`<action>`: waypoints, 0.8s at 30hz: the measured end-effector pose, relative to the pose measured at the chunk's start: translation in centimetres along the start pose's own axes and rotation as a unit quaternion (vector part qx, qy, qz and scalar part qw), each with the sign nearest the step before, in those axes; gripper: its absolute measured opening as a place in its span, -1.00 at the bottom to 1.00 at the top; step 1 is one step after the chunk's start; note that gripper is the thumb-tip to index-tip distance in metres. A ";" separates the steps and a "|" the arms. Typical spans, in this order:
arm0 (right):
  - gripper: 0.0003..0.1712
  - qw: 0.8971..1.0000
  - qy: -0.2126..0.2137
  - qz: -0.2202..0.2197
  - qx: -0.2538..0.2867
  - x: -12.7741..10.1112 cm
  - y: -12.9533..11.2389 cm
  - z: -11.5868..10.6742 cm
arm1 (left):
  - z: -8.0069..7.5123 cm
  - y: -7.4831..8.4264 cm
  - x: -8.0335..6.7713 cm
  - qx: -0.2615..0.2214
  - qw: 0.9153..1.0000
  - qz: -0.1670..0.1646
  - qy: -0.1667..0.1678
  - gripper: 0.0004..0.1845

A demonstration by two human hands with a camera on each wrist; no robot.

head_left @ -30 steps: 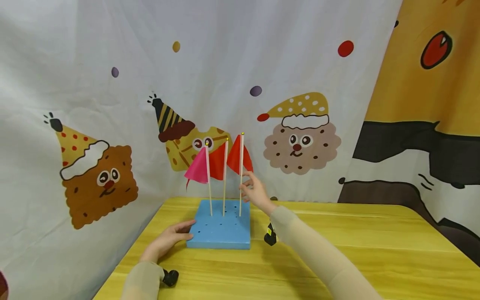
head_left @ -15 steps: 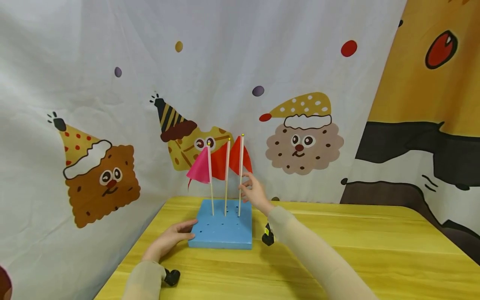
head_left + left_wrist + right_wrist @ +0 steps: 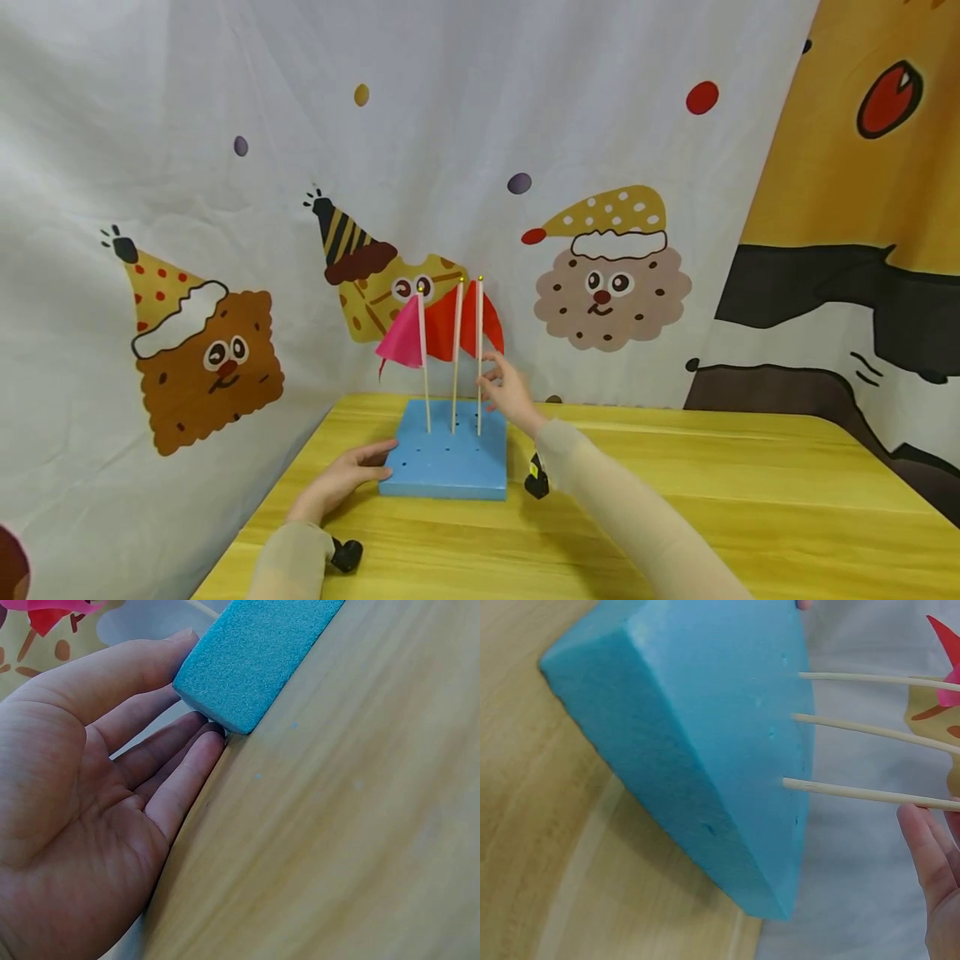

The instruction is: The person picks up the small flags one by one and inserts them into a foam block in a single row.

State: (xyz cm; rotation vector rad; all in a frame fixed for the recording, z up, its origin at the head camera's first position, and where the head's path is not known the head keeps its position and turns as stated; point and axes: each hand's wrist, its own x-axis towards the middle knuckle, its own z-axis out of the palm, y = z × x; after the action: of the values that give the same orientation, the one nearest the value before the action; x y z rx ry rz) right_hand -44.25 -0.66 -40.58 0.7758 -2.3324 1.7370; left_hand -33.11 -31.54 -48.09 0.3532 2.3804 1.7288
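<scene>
A light blue foam block [image 3: 446, 479] with small holes lies on the wooden table. Three flags on thin sticks stand in it: a pink flag [image 3: 405, 337] at left, a red flag [image 3: 442, 329] in the middle and another red flag [image 3: 482, 321] at right. My right hand [image 3: 510, 392] pinches the right flag's stick [image 3: 855, 791] below its cloth; some fingers lie outside the right wrist view. My left hand [image 3: 341, 483] rests at the block's left edge, thumb on its upper edge and fingers extended along its side [image 3: 259, 667], holding nothing.
The wooden table [image 3: 675, 492] extends well to the right of the block. Close behind it hangs a white curtain [image 3: 420, 167] with cartoon biscuits. A black wrist camera [image 3: 347, 556] sits at the left cuff, another camera [image 3: 536, 477] at the right.
The right red flag has dropped slightly and its stick stands straighter, with my right hand lowered along it. My left hand stays at the block's edge; the view has shifted a little.
</scene>
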 end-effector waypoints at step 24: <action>-0.50 1.000 0.003 0.015 -0.004 -0.8 0.1 0.3 | 0.0 0.2 0.0 -0.017 1.000 -0.008 -0.003 -0.34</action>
State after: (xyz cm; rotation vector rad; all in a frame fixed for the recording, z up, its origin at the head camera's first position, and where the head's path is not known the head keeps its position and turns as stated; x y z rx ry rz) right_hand -43.58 -0.71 -41.11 0.7373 -2.3580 1.7389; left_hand -33.11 -31.51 -47.92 0.3326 2.3391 1.7568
